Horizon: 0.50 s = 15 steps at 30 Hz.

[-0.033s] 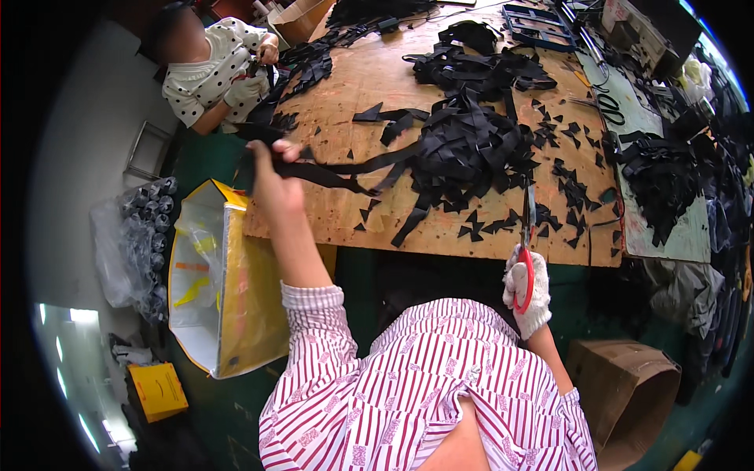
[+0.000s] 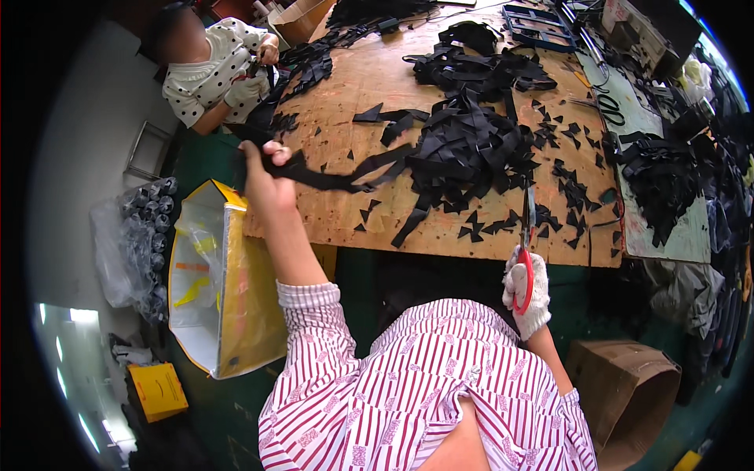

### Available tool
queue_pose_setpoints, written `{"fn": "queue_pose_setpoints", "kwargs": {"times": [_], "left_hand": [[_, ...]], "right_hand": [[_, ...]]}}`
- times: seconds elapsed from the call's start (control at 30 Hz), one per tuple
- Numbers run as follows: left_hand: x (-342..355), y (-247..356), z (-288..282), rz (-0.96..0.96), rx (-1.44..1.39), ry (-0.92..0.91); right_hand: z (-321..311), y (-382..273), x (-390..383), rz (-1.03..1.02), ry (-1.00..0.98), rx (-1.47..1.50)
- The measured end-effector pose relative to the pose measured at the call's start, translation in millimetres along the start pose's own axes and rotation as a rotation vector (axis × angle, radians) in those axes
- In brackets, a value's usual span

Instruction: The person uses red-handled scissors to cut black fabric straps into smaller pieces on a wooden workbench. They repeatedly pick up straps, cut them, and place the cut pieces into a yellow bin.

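Observation:
My bare left hand (image 2: 271, 182) is above the table's left edge, its fingers closed on a black fabric strap (image 2: 328, 181). From there the strap trails right to a tangled heap of black straps (image 2: 470, 149) in the middle of the table. At the front edge, my right hand (image 2: 537, 297), in a white knit glove, grips red-handled scissors (image 2: 528, 275). Their blades point away from me over the table, close to small black triangular offcuts (image 2: 576, 191). I cannot make out whether the blades are fully closed.
Left of the wooden table (image 2: 345, 228) stands an open yellow bag (image 2: 255, 306). A person in a dotted top (image 2: 232, 59) works at the far left with black straps. A cardboard box (image 2: 620, 385) is on the floor at right. A blue tray (image 2: 538, 27) lies at the back.
My left hand has moved slightly left and drawn the strap along with it. The right hand and scissors stay where they were.

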<state>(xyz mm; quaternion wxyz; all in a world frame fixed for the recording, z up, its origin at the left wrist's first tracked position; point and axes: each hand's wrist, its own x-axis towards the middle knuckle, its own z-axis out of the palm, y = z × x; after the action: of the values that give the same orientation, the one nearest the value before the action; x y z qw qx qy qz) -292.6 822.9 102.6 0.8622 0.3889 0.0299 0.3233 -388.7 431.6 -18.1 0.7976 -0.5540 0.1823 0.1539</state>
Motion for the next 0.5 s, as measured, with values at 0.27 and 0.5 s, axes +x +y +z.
{"fn": "queue_pose_setpoints", "kwargs": {"times": [0.27,0.5], "left_hand": [[-0.9,-32.4,-10.9,-0.090,0.178,-0.106],[35.0,-125.9,-38.1,-0.155,0.467,-0.236]], "right_hand": [[10.6,-3.2,1.9,-0.001,0.089,-0.086],[11.7,4.2,-5.4,-0.035,0.121,-0.069]]}}
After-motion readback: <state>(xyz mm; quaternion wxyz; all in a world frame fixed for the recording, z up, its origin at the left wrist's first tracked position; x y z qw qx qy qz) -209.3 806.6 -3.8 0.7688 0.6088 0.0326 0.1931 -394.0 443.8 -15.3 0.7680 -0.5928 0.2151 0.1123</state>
